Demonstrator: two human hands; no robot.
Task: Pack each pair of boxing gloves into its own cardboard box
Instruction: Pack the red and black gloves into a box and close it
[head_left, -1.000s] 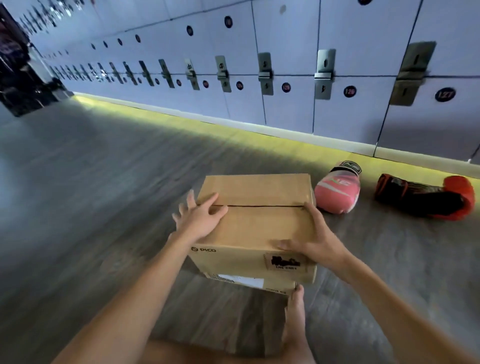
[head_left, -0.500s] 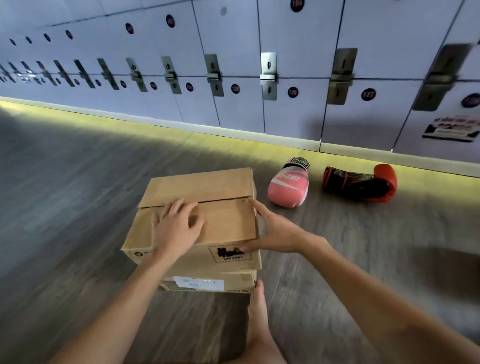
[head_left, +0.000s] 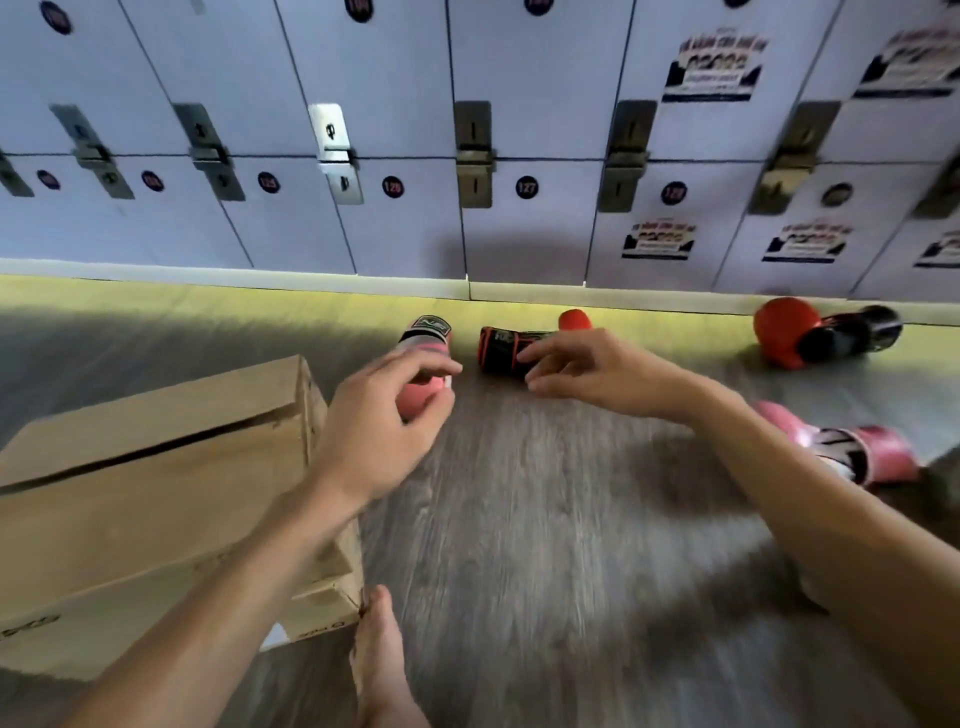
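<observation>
Two stacked cardboard boxes (head_left: 156, 499) sit at the lower left, the top one with its flaps closed. My left hand (head_left: 379, 431) hovers in front of a pink boxing glove (head_left: 427, 338), fingers curled but apart, holding nothing. My right hand (head_left: 587, 371) reaches over a red-and-black glove (head_left: 501, 348) and partly hides it, fingers spread. A second red-and-black glove (head_left: 810, 338) lies at the far right by the lockers. A second pink glove (head_left: 852, 452) lies at the right, partly behind my right forearm.
A wall of pale blue lockers (head_left: 415, 130) runs across the back, with a yellow-lit strip of floor (head_left: 208, 301) at its foot. The floor (head_left: 571, 545) is grey wood grain. My bare foot (head_left: 379, 654) rests by the lower box's corner.
Both hands have left the top box and moved forward and right toward the gloves. The view swung right, bringing two more gloves into sight.
</observation>
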